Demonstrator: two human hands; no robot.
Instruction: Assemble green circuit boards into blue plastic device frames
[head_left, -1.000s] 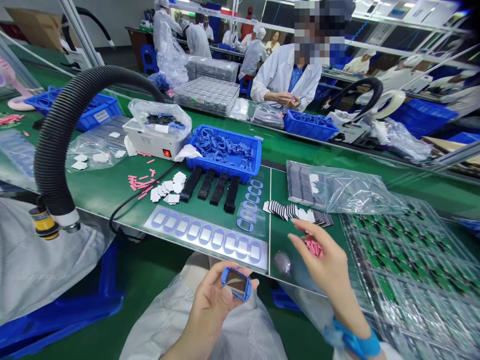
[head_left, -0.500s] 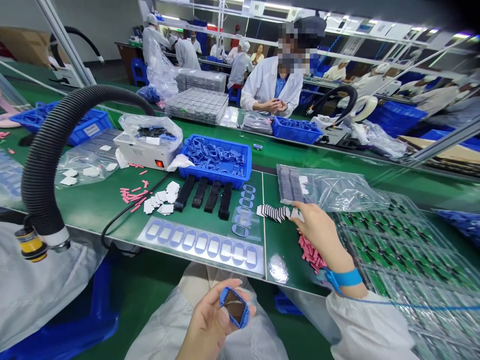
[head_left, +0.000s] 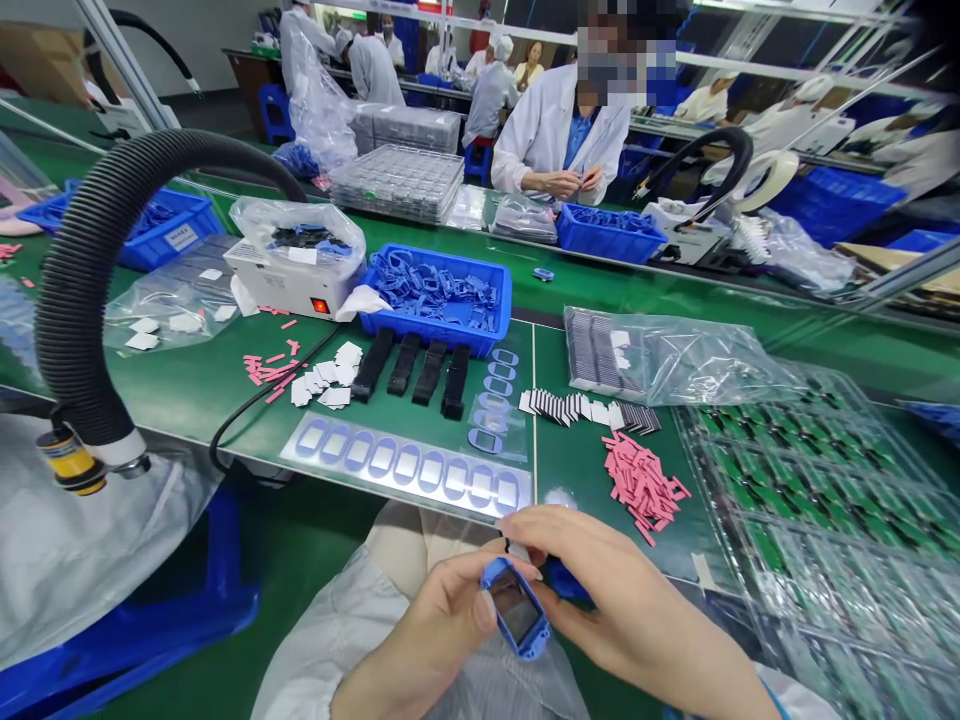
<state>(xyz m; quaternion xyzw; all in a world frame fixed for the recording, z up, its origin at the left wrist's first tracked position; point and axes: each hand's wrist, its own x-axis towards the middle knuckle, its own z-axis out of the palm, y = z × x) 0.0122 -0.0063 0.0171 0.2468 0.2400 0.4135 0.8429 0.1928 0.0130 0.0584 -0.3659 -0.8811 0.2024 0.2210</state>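
Note:
My left hand [head_left: 450, 610] is closed around a small blue plastic watch-like housing [head_left: 534, 640] with a dark window area facing up. Close above it, my right hand [head_left: 600, 590] pinches a small white piece with a black edge [head_left: 515, 549] at the housing's far end; the fingers partly cover it. I cannot tell whether this piece touches the housing. On the bench beyond lies an overlapping row of similar white and dark pieces [head_left: 559, 407]. A heap of pink strips [head_left: 641, 480] is beside it.
A blue bin [head_left: 442, 332] of blue frames stands at the back, with black strips [head_left: 427, 372] before it. A sheet of oval stickers [head_left: 405, 470] lies along the bench's front edge. Trays of green circuit boards [head_left: 787, 470] are at right, a black hose [head_left: 67, 260] at left. A co-worker [head_left: 559, 140] sits opposite.
My right hand has come back from the row of white pieces to the housing, carrying a small piece. The housing has shifted slightly right in my left hand. The view has tilted a little.

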